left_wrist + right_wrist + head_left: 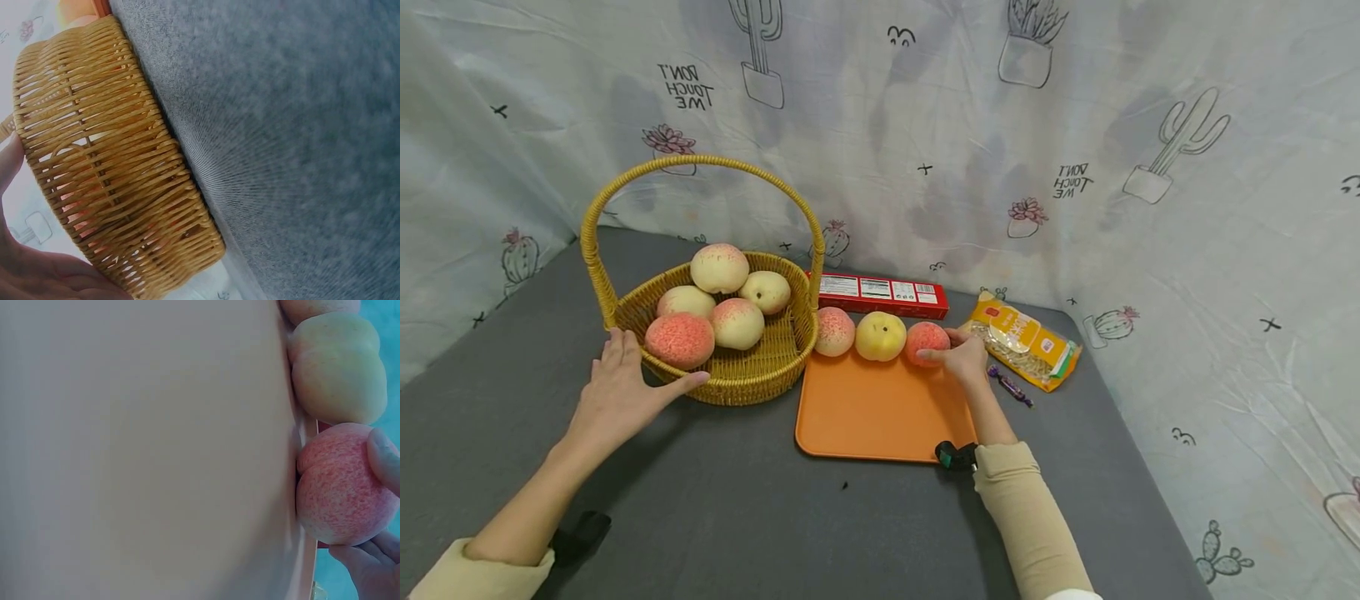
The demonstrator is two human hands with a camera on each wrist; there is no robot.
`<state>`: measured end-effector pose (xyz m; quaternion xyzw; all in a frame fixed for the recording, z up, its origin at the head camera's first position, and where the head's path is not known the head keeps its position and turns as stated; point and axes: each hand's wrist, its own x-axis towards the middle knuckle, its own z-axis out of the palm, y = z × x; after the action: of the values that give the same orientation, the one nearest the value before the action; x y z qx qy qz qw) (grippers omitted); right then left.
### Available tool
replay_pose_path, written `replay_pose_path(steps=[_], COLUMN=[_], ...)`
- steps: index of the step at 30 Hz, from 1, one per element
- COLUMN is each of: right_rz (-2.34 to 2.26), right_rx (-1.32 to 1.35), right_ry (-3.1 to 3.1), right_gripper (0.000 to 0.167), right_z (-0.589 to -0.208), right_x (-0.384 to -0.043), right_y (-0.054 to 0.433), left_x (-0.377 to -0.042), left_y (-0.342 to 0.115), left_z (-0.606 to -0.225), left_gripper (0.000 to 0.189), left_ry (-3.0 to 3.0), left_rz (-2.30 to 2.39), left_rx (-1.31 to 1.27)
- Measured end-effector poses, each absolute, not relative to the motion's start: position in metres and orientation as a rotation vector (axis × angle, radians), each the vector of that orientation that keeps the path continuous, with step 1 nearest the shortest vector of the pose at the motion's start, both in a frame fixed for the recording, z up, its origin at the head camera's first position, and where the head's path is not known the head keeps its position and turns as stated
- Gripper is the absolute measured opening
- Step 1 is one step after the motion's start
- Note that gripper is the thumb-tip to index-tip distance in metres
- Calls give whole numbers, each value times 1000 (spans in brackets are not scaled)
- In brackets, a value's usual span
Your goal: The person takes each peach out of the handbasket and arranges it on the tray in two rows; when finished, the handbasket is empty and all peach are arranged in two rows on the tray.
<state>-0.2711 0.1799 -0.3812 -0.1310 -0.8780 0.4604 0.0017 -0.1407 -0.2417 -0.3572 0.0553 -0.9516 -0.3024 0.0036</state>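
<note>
My right hand (964, 358) holds a pinkish-red peach (927, 343) between thumb and fingers at the far right of an orange tray (880, 417). In the right wrist view the same peach (347, 487) sits against the tray's edge. Beside it stand a yellow peach (881, 336) and a speckled pink one (834, 332), in a row. With thumb spread wide and fingers fairly straight, my left hand (621, 400) touches the near left side of a wicker basket (752, 387). Several peaches lie inside the basket, a red one (681, 340) nearest that hand.
Behind the row of peaches lies a red box (880, 295). A yellow food packet (1024, 340) and a purple wrapped candy (1011, 386) are to the right of the tray. The basket's tall handle (700, 160) arches over it. A printed curtain hangs behind the grey table (737, 500).
</note>
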Motion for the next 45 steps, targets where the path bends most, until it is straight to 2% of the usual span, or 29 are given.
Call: replay_pose_path(steps=[13, 20, 25, 38, 45], right_rz=[1342, 1344, 1307, 1368, 1706], right_rx=[-271, -207, -130, 330, 561], right_ry=[-2900, -2929, -2886, -2724, -2699], right_gripper=[63, 74, 75, 71, 69], right_z=[-377, -367, -355, -326, -332], right_x=[-275, -275, -274, -247, -232], right_y=[183, 182, 174, 93, 43], left_x=[-142, -141, -141, -139, -139], left_y=[-241, -241, -242, -242, -242], left_z=[-357, -357, -357, -356, -357], left_gripper=[123, 123, 123, 123, 124], left_ry=[-2989, -2987, -2989, -2983, -2981], left_rz=[-941, -953, -949, -962, -968], left_rx=[171, 176, 179, 168, 165])
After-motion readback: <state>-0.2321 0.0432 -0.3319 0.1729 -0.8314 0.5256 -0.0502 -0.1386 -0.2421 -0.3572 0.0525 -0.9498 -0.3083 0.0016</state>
